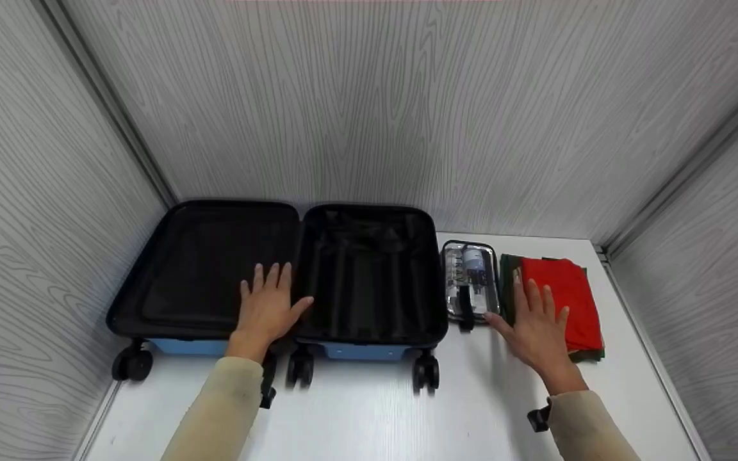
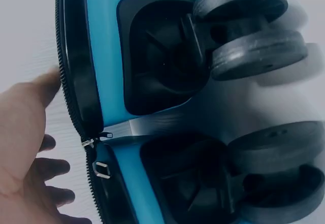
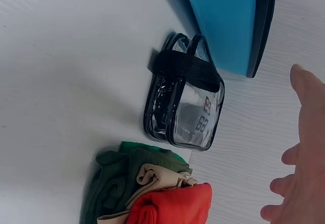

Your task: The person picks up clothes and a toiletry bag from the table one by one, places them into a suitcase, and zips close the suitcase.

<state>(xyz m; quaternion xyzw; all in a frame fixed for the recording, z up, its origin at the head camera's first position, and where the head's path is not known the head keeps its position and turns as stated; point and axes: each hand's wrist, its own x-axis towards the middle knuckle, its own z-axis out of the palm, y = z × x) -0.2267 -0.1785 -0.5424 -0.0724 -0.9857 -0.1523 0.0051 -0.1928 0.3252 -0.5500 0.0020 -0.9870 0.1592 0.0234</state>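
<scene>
A blue suitcase with black lining lies spread open, its left half [image 1: 209, 256] and right half [image 1: 372, 275] side by side. Over the seam between the halves hovers my left hand [image 1: 268, 309], fingers spread and holding nothing. In the left wrist view, zipper edges [image 2: 76, 102] and black wheels [image 2: 254, 56] show beside it. My right hand [image 1: 539, 333], also spread and holding nothing, is above the gap between a clear toiletry pouch [image 1: 471, 282] and a stack of folded clothes [image 1: 567, 301]. The pouch contains bottles; red, green and beige fabric shows in the stack.
Everything sits on a white table [image 1: 369, 416]. Grey wood-grain panels [image 1: 375, 115] enclose it at the back and both sides. The suitcase's wheels [image 1: 426, 371] stick out toward the front. The pouch stands close to the suitcase's right edge.
</scene>
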